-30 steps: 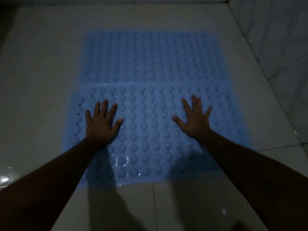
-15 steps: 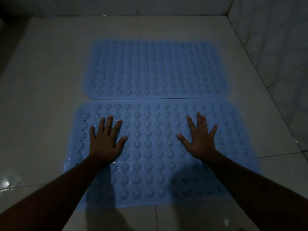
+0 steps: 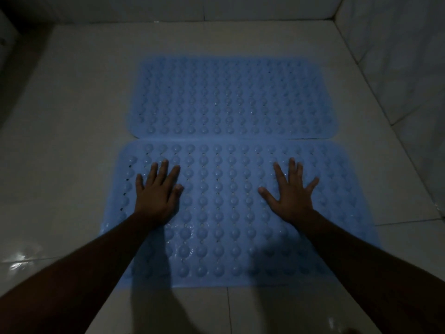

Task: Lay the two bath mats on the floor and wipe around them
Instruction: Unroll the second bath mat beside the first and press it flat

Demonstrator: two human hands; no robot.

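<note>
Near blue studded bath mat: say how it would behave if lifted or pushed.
Probably floppy: the near blue studded bath mat lies thin and flat on the white tiled floor. Wet glints suggest it may feel slippery under the left hand and right hand.

Pale tiled floor in a dim room corner, with walls along the top and right of the frame.
The floor tiles are large, glossy and off-white; one grout line runs straight up from the bottom centre, and another crosses at the right edge. A bright patch of glare sits on the wet-looking tile at lower left. The back wall along the top and the right wall are both pale tile with faint marbling. The upper left corner falls into deep shadow.
</note>
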